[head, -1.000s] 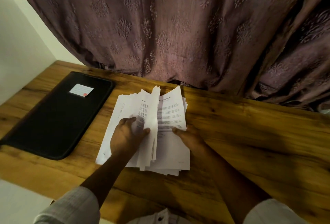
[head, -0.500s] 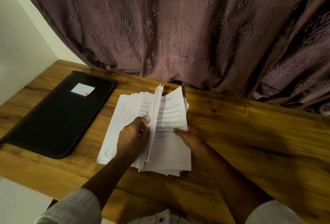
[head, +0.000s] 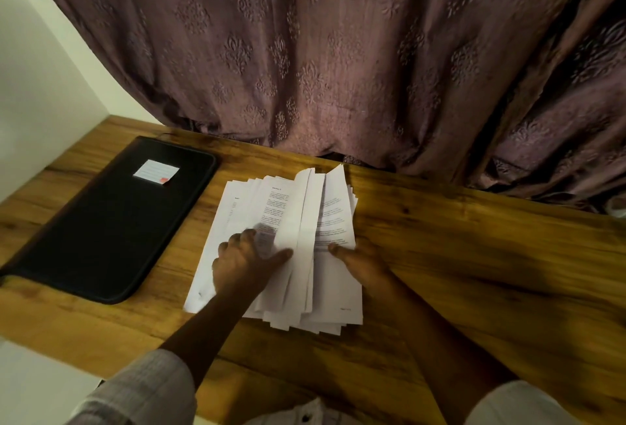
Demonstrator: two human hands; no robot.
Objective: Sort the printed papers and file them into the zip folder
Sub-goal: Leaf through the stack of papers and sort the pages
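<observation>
The papers (head: 271, 218) lie in a fanned stack at the middle of the desk (head: 474, 272). Their long axis runs from the bottom of the frame up toward the curtain (head: 338, 51), leaning a little right at the far end. The printed lines run across the sheets with a bold heading at the far end, so the pages face the person. The print is too small and blurred to read. Several sheets in the centre stand raised on edge. The left hand (head: 244, 262) has its fingers curled on the left sheets and its thumb stretched right, pinching the raised sheets. The right hand (head: 364, 263) lays its thumb on the top right sheet. Its other fingers are hidden at the stack's right edge, so I cannot tell whether they clamp it. The black folder (head: 111, 221) lies flat and zipped just left of the papers, its long axis running from lower left to upper right. Near its far end is a white label (head: 155, 172) with faint lines and a red mark at one corner, and its writing is illegible.
</observation>
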